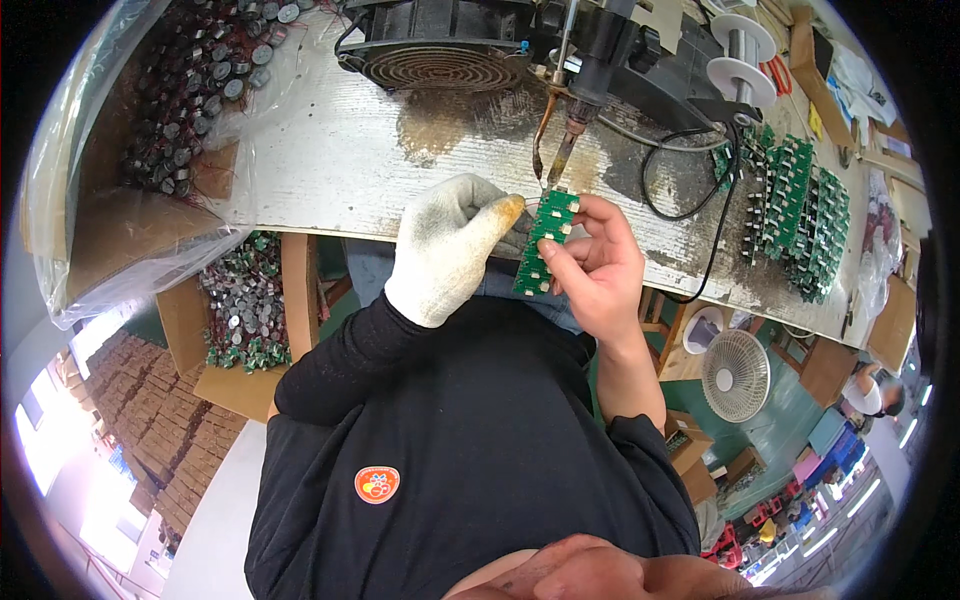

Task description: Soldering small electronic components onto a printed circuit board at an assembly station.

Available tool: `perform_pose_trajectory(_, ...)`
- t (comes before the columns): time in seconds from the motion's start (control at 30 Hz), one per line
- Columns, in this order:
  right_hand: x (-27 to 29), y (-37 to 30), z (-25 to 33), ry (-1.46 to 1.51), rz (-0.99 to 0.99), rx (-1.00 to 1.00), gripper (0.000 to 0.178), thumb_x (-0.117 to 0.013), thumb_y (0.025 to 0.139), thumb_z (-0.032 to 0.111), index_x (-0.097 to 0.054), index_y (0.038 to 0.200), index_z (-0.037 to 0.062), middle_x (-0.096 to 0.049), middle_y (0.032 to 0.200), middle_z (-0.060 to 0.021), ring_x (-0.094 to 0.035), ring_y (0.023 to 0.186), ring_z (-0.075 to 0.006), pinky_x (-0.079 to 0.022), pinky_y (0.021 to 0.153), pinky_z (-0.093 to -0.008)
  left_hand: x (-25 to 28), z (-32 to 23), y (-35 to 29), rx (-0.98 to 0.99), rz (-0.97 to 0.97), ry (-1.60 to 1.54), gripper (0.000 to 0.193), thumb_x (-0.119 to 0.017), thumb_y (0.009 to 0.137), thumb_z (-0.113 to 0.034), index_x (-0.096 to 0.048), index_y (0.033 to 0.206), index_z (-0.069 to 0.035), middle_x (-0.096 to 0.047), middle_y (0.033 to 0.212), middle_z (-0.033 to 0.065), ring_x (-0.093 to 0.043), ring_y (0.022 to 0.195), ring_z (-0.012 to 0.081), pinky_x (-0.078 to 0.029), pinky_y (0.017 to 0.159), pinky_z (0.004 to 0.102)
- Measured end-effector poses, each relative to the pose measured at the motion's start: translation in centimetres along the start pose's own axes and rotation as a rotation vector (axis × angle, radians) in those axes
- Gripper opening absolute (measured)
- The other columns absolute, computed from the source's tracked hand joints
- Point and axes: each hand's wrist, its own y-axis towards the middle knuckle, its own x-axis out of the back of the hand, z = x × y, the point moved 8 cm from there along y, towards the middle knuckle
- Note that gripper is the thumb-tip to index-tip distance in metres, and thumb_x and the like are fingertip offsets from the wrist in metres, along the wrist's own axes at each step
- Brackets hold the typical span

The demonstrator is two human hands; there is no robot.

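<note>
My right hand (605, 265), bare, grips a long green circuit board (533, 272) between thumb and fingers, holding it tilted above the table's near edge. Small pale connectors line the board. My left hand (445, 240), in a white glove with a stained thumb tip, is pinched closed beside the board's left edge. A thin wire (531, 199) shows between its fingertips and the board; the rest of what it holds is hidden. Just above the board's far end points the tip of a mounted soldering iron (566, 145), with a thin curved metal tube next to it.
A black fan unit (440, 55) stands at the back. A solder spool (742, 60) and black cable (715, 215) are to its right. Stacked green boards (800, 215) lie at right. Plastic-lined cardboard (110, 245) with many round parts (200, 95) is at left.
</note>
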Motion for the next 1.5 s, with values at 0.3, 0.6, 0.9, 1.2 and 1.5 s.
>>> perform_pose_trajectory(0.3, -0.1, 0.1, 0.7, -0.003, 0.004, 0.029, 0.043, -0.062, 0.082, -0.008, -0.042, 0.120, -0.0044, -0.056, 0.103, -0.0111, -0.058, 0.062, -0.0057, -0.042, 0.050, -0.0175, 0.0, -0.3, 0.1, -0.033, 0.003, -0.004, 0.019, -0.062, 0.089, -0.015, -0.062, 0.088, 0.004, -0.064, 0.077, 0.0070, -0.059, 0.070, 0.0094, -0.047, 0.063, 0.0239)
perform_pose_trajectory(0.6, 0.0, 0.0, 0.5, -0.004, -0.002, 0.033, 0.042, -0.062, 0.082, -0.008, -0.043, 0.119, -0.0043, -0.055, 0.103, -0.0109, -0.059, 0.062, -0.0061, -0.042, 0.050, -0.0173, -0.3, -0.2, 0.0, -0.018, -0.007, -0.075, 0.019, -0.062, 0.089, -0.015, -0.062, 0.087, 0.004, -0.064, 0.077, 0.0068, -0.058, 0.068, 0.0090, -0.047, 0.061, 0.0242)
perform_pose_trajectory(0.9, -0.3, 0.1, 0.3, 0.018, 0.019, 0.004, 0.042, -0.062, 0.082, -0.008, -0.042, 0.119, -0.0039, -0.058, 0.100, -0.0107, -0.059, 0.064, -0.0070, -0.043, 0.049, -0.0184, 0.3, -0.7, 0.1, -0.065, -0.014, 0.171, 0.020, -0.059, 0.090, -0.014, -0.059, 0.092, 0.006, -0.065, 0.080, 0.0097, -0.063, 0.075, 0.0133, -0.052, 0.067, 0.0260)
perform_pose_trajectory(1.2, 0.0, 0.0, -0.7, 0.056, -0.032, -0.065, 0.042, -0.062, 0.082, -0.007, -0.042, 0.119, -0.0046, -0.061, 0.097, -0.0116, -0.057, 0.061, -0.0069, -0.044, 0.045, -0.0191, 1.0, -0.5, -0.3, -0.092, -0.015, -0.017, 0.017, -0.058, 0.091, -0.012, -0.060, 0.090, 0.005, -0.065, 0.082, 0.0084, -0.061, 0.071, 0.0117, -0.049, 0.064, 0.0253)
perform_pose_trajectory(1.5, 0.8, -0.3, -0.9, 0.065, -0.028, -0.068, 0.041, -0.059, 0.084, -0.007, -0.044, 0.121, -0.0060, -0.062, 0.098, -0.0115, -0.056, 0.059, -0.0062, -0.043, 0.044, -0.0184, 2.2, -0.8, 0.1, -0.221, -0.040, 0.255, 0.017, -0.061, 0.089, -0.010, -0.062, 0.098, 0.004, -0.063, 0.081, 0.0062, -0.059, 0.074, 0.0093, -0.048, 0.065, 0.0241)
